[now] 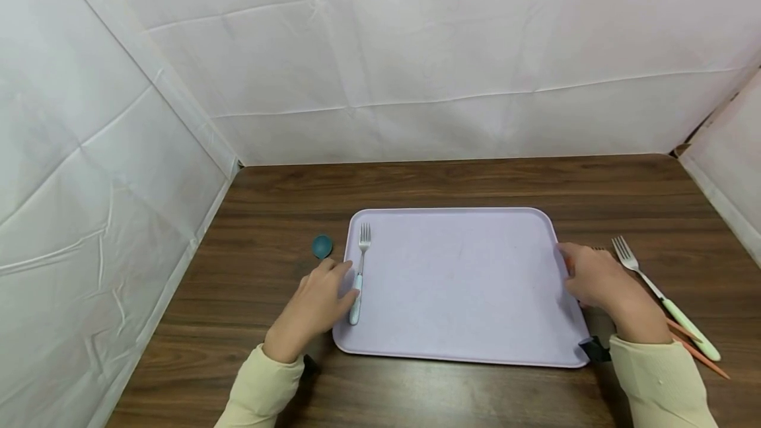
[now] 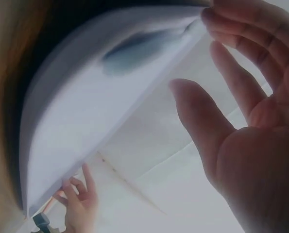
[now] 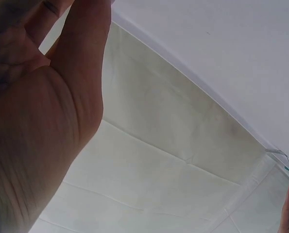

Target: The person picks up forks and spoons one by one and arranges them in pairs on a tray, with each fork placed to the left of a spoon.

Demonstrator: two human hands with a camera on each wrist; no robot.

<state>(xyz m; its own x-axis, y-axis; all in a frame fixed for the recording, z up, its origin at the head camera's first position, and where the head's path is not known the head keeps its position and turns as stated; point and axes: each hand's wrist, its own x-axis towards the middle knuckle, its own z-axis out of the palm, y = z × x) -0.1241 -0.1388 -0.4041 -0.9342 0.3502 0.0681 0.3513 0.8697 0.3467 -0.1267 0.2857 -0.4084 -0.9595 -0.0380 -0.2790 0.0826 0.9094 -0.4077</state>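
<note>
A pale lavender tray lies flat on the table. Along its left side rests a fork with a light blue handle. My left hand hovers over the tray's left rim, fingers relaxed and apart, thumb close to the fork's handle. At the right rim is my right hand, its fingertips right at the edge and its palm side hidden in the head view. A bit of something orange shows under those fingers. In the right wrist view the thumb reaches toward the tray's rim.
A round teal piece lies just left of the tray. Right of my right hand are a fork with a light green handle and thin orange pieces, partly under the forearm. White cloth walls enclose the wooden table.
</note>
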